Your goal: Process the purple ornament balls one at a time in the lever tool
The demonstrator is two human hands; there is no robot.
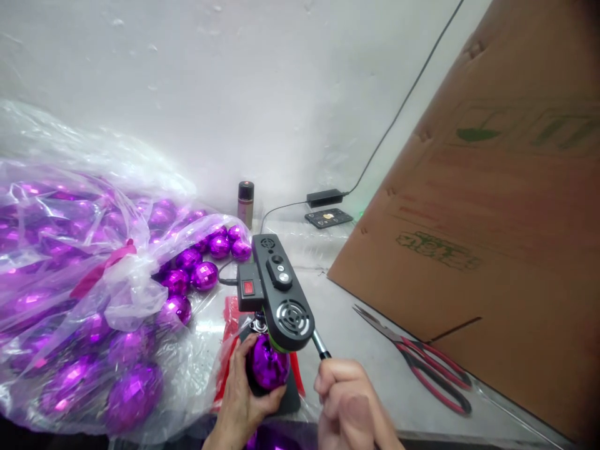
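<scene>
A shiny purple ball ornament (270, 364) sits under the head of a small black bench press (285, 294) with a red switch and round vents. My left hand (248, 387) is closed around it from the left, thumb in front and fingers behind. Its top is hidden by the machine head. My right hand (349, 400) is closed in a fist on the end of the machine's metal lever (320, 342), to the right of the ball. Beneath the machine, red plastic (229, 325) shows on both sides of the dark base.
On the left, a clear plastic bag (126, 281) holds many purple balls, several spilling out beside the machine. Red-handled scissors (424, 365) lie right, before a large cardboard box (469, 219). Behind stand a small bottle (245, 203), a phone (328, 217) and a power adapter (324, 198).
</scene>
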